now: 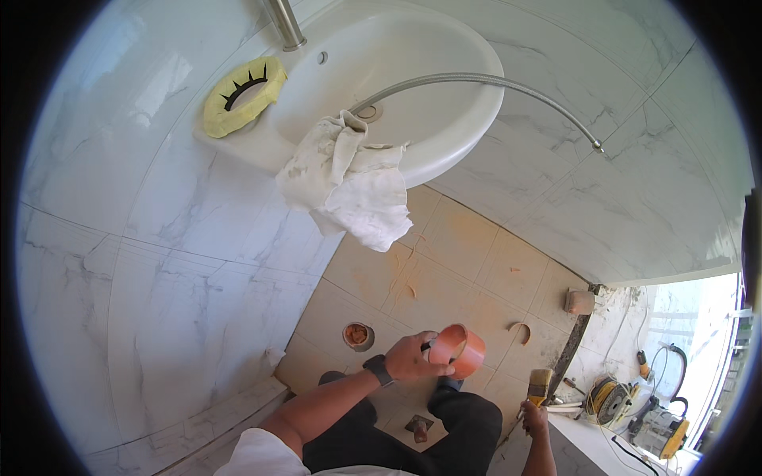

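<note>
Left hand grips a short orange pipe section (474, 351), with a brush (540, 381) in the right hand.

The left hand (409, 358) is closed on the near-left edge of the pipe section, which sits at its fingertips, toward the right hand; one open end turns back toward the left hand, and the axis appears to run roughly across the body. The right hand (534, 416) is closed around the brush handle, bristles pointing forward, away from the body. The brush head lies to the right of the pipe section and a little closer to the body, the two apart. A floor hole (367, 343) lies just left of and beyond the left hand; a curved offcut (521, 332) rests on the floor beyond the right.
</note>
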### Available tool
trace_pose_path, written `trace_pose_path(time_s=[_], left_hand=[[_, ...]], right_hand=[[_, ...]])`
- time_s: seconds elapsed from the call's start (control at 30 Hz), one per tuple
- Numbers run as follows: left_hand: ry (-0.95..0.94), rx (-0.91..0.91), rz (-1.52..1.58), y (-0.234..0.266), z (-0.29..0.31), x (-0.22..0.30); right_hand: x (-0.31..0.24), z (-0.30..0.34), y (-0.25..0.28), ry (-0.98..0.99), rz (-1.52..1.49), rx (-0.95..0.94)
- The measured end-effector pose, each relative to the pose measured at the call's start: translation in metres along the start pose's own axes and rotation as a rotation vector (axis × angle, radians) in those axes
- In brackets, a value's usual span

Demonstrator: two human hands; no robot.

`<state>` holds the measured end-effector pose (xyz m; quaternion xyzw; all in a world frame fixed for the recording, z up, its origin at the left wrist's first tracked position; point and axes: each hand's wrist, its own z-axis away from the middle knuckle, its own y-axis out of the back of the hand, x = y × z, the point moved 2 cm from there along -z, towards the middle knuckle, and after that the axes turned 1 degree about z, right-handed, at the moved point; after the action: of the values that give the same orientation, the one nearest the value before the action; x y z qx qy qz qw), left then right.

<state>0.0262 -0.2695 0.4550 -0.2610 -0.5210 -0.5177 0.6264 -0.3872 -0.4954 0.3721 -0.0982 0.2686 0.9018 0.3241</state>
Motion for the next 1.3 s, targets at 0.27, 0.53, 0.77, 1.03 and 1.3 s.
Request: trace_pose_path(time_s=[0.27,0.53,0.77,1.03,1.3], left_hand=[[0.186,0.329,0.308,0.074,0.114,0.157],[0.054,0.65,0.099,0.148,0.09,0.343],[0.412,0.55,-0.552,0.245,-0.049,0.379],[0.565,0.459,-0.609,0.26,-0.141,0.355],[0.076,0.804,-0.452,0.212,-0.04,0.352]], right_hand=[[-0.094,0.106,0.073,-0.053,0.114,-0.169],[-0.175,0.143,0.16,0.2,0.199,-0.166],[-0.187,0.151,0.227,0.159,0.128,-0.04],[-0.154,0.207,0.244,0.145,0.052,-0.02],[-0.209,0.252,0.142,0.388,0.284,-0.204]])
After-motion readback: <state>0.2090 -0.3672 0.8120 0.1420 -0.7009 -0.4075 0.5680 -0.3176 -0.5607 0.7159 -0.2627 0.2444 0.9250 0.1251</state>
